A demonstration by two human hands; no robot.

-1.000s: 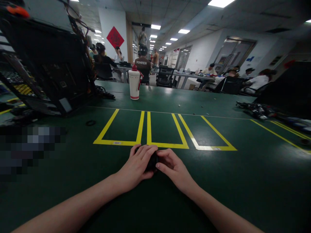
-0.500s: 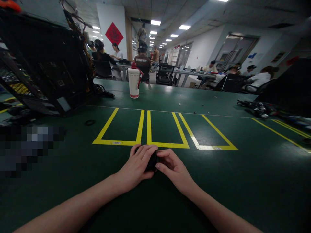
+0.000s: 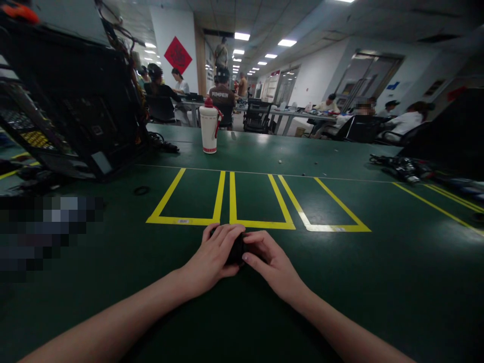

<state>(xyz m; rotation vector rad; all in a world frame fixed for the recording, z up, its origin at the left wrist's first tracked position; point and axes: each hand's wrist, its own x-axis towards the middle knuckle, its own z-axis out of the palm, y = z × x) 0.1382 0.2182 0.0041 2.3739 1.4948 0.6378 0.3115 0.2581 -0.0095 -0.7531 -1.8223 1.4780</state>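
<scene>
**Two-handed hold on a small black rounded object**

My left hand [image 3: 214, 254] cups the object [image 3: 235, 253] from above. My right hand [image 3: 273, 259] curves at its right side, thumb and fingers slightly parted; whether they grip, I cannot tell. It sits nearer me than the yellow tape outlines [image 3: 262, 225] on the green table [image 3: 340, 287]. Steadying seems in hand; turning it would call for firm right-hand contact.

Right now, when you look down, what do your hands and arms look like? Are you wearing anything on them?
My left hand and right hand are both bare, with no gloves and no rings that I can see. My left forearm and right forearm show no sleeves, watch or bracelet.
</scene>
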